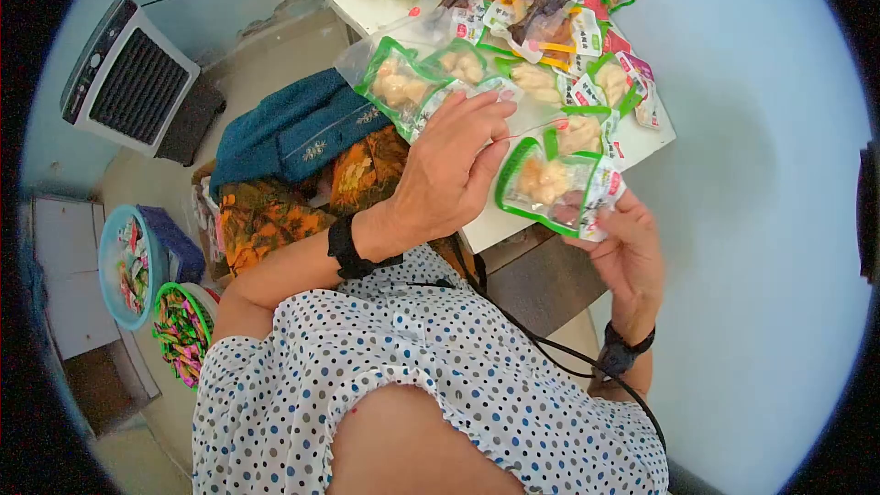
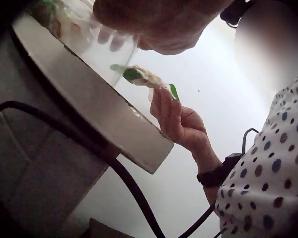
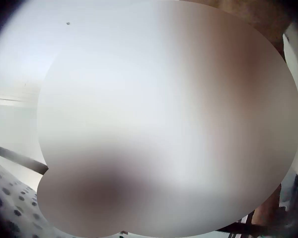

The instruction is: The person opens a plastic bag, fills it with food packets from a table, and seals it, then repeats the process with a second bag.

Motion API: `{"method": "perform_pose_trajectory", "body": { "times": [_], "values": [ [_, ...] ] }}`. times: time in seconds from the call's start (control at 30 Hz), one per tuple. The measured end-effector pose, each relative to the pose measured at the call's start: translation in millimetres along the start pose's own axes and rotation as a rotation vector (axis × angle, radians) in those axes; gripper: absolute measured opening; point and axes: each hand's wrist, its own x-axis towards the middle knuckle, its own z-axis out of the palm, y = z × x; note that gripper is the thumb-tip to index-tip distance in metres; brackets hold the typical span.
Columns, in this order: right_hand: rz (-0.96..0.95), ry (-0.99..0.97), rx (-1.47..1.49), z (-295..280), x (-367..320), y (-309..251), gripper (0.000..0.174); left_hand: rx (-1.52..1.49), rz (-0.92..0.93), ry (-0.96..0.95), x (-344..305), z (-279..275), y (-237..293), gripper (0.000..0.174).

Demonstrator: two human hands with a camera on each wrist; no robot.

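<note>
My left hand grips the edge of a large clear plastic bag at the table's near side; in the left wrist view its fingertips show through the film. Inside the bag lie green-edged snack packets with pale pieces. With fingers and thumb, my right hand pinches the printed end of another green-edged snack packet, its clear window showing pale yellow pieces. That packet is held up by the bag's mouth, just off the table edge. Blurring hides most of the right wrist view.
More snack packets are heaped on the white table. Left of the table lie a teal cloth and orange patterned fabric. An air cooler, a blue basin and a green basket stand on the floor.
</note>
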Motion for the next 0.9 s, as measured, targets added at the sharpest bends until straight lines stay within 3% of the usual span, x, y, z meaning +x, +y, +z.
{"method": "perform_pose_trajectory", "body": {
  "times": [0.27, 0.47, 0.67, 0.77, 0.9],
  "values": [
    [-0.128, 0.057, 0.296, 13, 21, 36, 0.036, 0.008, 0.015, -0.021, 3, -3, 3, 0.014],
    [-0.107, 0.001, 0.433, 11, 29, 58, 0.036, -0.053, 0.035, 0.003, -1, 6, 0, 0.015],
    [-0.117, -0.037, 0.501, 12, 27, 50, 0.049, -0.485, -0.378, -0.026, 9, -3, -1, 0.009],
    [-0.151, -0.032, 0.426, 13, 28, 52, 0.052, -0.464, -0.423, -0.169, 10, -4, -9, 0.010],
    [-0.203, 0.060, 0.233, 17, 32, 52, 0.050, -0.333, -0.422, -0.216, 8, -4, -4, 0.010]
  ]
}}
